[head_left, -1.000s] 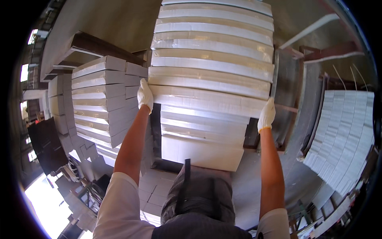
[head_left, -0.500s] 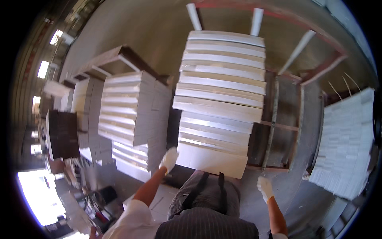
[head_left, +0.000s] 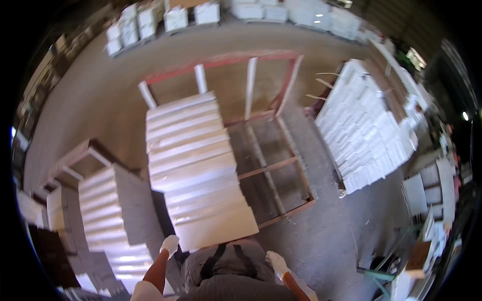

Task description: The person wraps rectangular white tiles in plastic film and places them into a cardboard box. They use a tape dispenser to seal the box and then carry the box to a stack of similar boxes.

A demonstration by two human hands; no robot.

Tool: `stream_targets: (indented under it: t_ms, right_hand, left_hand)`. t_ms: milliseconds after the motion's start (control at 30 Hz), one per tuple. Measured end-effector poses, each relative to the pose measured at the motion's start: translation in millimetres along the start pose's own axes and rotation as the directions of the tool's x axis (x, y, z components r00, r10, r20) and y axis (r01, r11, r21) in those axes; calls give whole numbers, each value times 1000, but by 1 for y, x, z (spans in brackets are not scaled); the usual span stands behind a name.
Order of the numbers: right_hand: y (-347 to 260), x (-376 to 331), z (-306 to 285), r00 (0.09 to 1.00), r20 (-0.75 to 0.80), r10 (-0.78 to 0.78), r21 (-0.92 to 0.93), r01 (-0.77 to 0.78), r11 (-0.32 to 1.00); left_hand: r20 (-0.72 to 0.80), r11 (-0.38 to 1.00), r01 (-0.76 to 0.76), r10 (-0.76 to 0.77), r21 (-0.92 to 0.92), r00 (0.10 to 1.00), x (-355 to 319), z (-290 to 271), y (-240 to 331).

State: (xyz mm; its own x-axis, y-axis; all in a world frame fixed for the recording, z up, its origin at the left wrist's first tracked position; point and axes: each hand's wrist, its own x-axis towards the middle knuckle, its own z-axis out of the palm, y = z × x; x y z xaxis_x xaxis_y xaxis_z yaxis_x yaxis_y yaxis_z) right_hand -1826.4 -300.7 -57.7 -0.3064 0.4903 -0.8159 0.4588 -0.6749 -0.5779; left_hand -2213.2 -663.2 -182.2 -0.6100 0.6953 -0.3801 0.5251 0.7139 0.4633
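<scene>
My left hand (head_left: 169, 245), in a white glove, is beside the near left corner of a stack of flat white cartons (head_left: 216, 228). Its fingers are too blurred to make out, and I cannot tell if it touches the stack. On the other side of my body, my right hand (head_left: 276, 263), also in a white glove, hangs at hip height. Its fingers look loosely curled, with nothing seen in them. The cartons lie in overlapping rows on the left part of a metal frame rack (head_left: 264, 168), which has a red and white upright back.
To the left stands another carton stack (head_left: 135, 205). A tall pile of white pieces (head_left: 359, 130) leans at the right. Green metal legs (head_left: 376, 275) stand at the lower right. Wrapped white loads (head_left: 175, 20) line the far side of the concrete floor (head_left: 331, 220).
My view has swung to the right, so the rack and stacks appear farther left. The far loads and green legs have come into view. My right hand now appears closer to my body.
</scene>
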Motion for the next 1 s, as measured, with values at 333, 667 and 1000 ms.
stream_targets:
  t_ms: [333,667,1000]
  right_hand:
    - [44,15,-88,955,-128,-267,46,275,960]
    - [128,25,-289,932,-167,-321,285,357,889]
    - [112,-67,-456,652,-745,137,568,515,641]
  left_hand:
    - [556,784,377,-49,-493,830,103,24,129]
    - [778,655,-702,273,280,565,156,131,406]
    - [829,844,-537,309,-12,466,113,168,831]
